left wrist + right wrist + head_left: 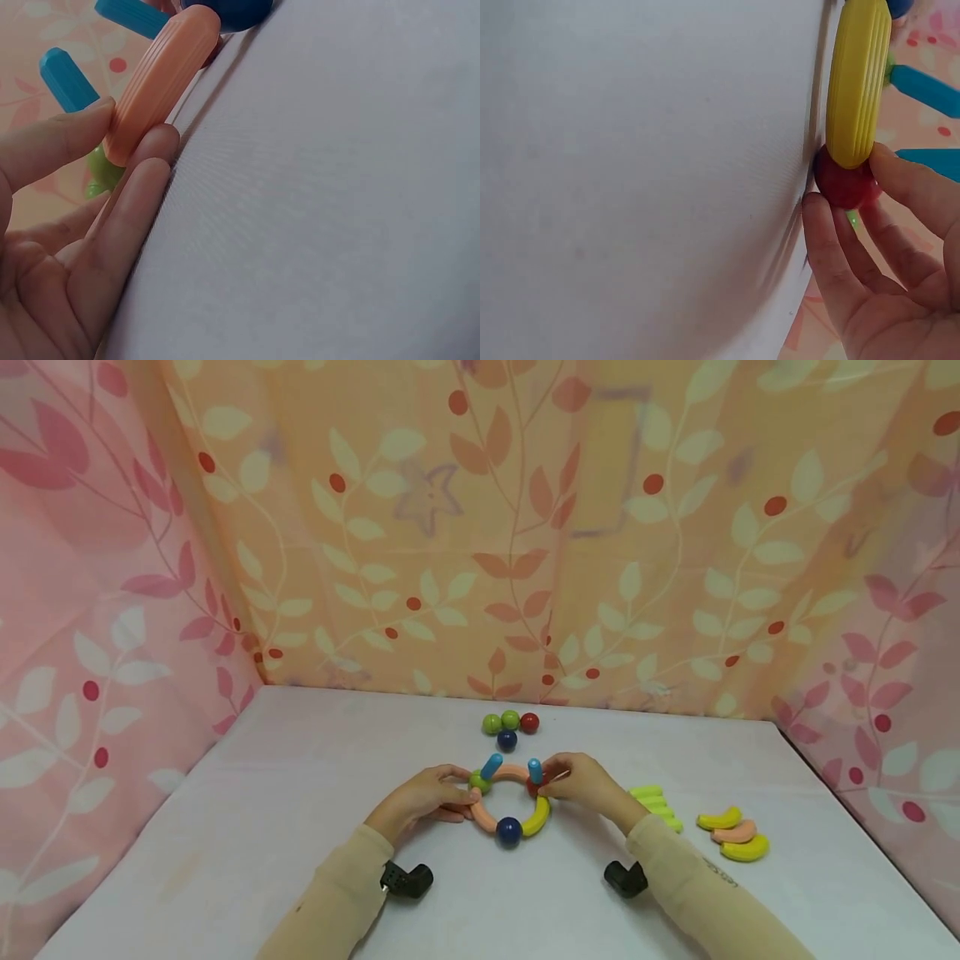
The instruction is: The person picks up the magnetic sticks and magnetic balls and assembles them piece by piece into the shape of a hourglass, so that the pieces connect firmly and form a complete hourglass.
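Note:
On the table lies a ring of curved rods joined by balls. My left hand (427, 795) pinches the left orange curved rod (161, 86) near its end at the green ball (480, 782), thumb on one side and fingers on the other. Across the ring, my right hand (588, 787) grips the red ball (844, 182) between thumb and fingers, beside the yellow curved rod (859, 82). A dark blue ball (509, 832) forms the front joint; another orange curved rod (512, 772) spans the back. Light blue sticks (491, 767) rise tilted from the green and red balls.
Behind the ring sit two green balls (510, 720), a red ball (529, 722) and a dark blue ball (507, 740). Several yellow-green sticks (656, 806) lie by the right forearm. Farther right are yellow curved rods (745, 848) and an orange one (735, 832). Patterned cloth surrounds the table.

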The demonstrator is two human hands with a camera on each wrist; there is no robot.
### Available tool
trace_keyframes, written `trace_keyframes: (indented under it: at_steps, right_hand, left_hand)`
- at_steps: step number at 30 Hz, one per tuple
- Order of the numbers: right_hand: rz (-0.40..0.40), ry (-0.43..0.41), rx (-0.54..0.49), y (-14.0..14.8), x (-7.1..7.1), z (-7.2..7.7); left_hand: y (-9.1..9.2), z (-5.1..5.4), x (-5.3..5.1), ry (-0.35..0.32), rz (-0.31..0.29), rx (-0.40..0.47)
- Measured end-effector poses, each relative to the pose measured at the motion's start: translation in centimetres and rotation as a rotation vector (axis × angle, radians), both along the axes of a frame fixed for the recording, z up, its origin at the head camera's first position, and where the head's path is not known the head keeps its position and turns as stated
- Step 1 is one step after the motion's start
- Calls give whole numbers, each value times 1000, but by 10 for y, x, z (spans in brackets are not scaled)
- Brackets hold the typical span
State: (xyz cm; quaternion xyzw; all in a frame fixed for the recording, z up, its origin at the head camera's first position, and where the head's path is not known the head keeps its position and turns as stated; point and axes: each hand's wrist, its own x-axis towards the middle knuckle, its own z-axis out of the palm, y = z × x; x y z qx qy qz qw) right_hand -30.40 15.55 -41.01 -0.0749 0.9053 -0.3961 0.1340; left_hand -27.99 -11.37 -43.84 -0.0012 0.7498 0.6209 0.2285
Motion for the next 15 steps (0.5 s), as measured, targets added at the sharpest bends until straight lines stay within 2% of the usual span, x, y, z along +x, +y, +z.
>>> trace_keyframes:
  at_steps: [5, 8, 12, 15]
  right_hand:
    - [-1, 13, 13, 1, -4, 2]
    - [11, 27, 15, 1, -7, 3]
    - [29, 7, 3, 2, -10, 2]
    - [26, -26, -9, 3, -12, 1]
  left_hand:
    - [1, 3, -3, 9, 9, 23]
    - [1, 3, -5, 30, 40, 10]
    - [1, 1, -4, 91, 76, -8]
    - [1, 0, -2, 141, 68, 0]
